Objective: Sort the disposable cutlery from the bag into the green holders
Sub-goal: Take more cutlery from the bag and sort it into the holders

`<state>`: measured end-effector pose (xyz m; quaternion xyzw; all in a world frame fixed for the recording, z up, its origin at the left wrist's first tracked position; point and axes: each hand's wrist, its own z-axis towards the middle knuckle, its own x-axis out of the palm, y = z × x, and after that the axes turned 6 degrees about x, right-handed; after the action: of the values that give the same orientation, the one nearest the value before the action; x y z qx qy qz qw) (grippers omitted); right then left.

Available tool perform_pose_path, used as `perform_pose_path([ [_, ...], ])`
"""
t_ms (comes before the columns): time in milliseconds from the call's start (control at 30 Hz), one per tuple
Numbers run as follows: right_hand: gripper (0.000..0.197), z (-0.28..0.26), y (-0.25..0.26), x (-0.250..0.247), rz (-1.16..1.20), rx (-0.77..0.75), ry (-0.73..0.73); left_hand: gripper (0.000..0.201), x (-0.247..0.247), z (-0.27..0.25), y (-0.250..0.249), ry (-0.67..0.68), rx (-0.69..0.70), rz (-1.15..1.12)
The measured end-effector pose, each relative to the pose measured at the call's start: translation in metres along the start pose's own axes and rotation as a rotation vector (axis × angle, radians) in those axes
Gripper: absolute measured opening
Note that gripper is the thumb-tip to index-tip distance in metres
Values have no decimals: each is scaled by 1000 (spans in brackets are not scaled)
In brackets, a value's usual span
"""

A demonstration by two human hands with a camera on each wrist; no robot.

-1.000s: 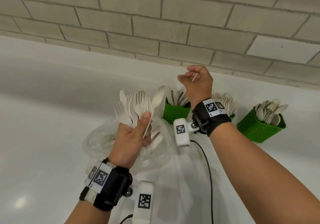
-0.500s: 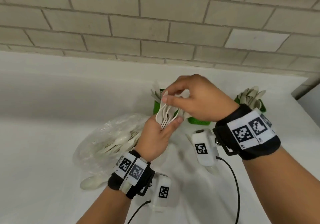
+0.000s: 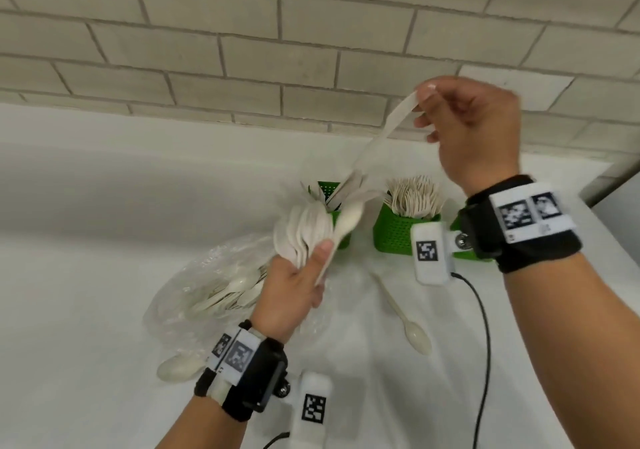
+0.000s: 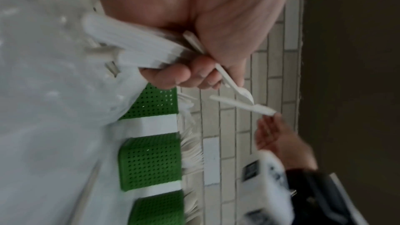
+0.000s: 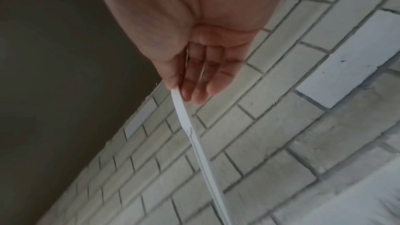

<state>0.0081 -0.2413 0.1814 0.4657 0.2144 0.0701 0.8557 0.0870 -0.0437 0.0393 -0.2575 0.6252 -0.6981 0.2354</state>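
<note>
The right hand is raised before the brick wall, thumb and fingertips pinching the end of one pale knife, which slants down toward the left green holder. The left hand is curled round a fanned bundle of spoons, bowls up, with one more spoon pinned under the thumb.

The left green holder, partly hidden behind the bundle, has a few pale utensils in it; what kind they are cannot be told. Just beside it, the middle green holder is packed with forks, tines up. The left wrist view shows a third green holder in the same row.

The clear plastic bag lies on the white bench under the left hand, with spoons inside. A loose spoon lies on the bench between the arms; another lies by the left wrist.
</note>
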Motion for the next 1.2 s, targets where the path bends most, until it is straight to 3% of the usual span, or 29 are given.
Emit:
perform_pose_path([
  [167, 23, -18, -44, 43, -477, 101, 414, 52, -16, 9, -10, -128, 25, -153],
  [300, 12, -38, -39, 37, -356, 151, 318, 54, -13, 11, -12, -136, 30, -136],
  [400, 6, -67, -48, 18, -442, 192, 491, 52, -7, 11, -13, -149, 35, -109],
  [533, 55, -114, -91, -8, -1017, 422, 912, 47, 4, 9, -14, -156, 39, -129],
  [600, 56, -128, -110, -17, -1142, 447, 942, 46, 11, 7, -14, -164, 32, -139],
  [700, 24, -140, -131, -26, -1055, 435, 902, 46, 24, 4, -12, -187, 8, -161],
  [800, 17, -144, -141, -38, -1027, 405, 894, 42, 39, 2, -11, -203, 10, -184],
  [1000, 26, -140, -149, -77, -883, 392, 877, 39, 75, -2, -1, -242, 18, -197],
  [1133, 64, -139, -160, -114, -966, 347, 972, 42, 108, -3, 5, -228, 5, -186],
  [1200, 69, -140, -167, -131, -990, 366, 996, 40, 125, -3, 7, -215, -9, -190],
])
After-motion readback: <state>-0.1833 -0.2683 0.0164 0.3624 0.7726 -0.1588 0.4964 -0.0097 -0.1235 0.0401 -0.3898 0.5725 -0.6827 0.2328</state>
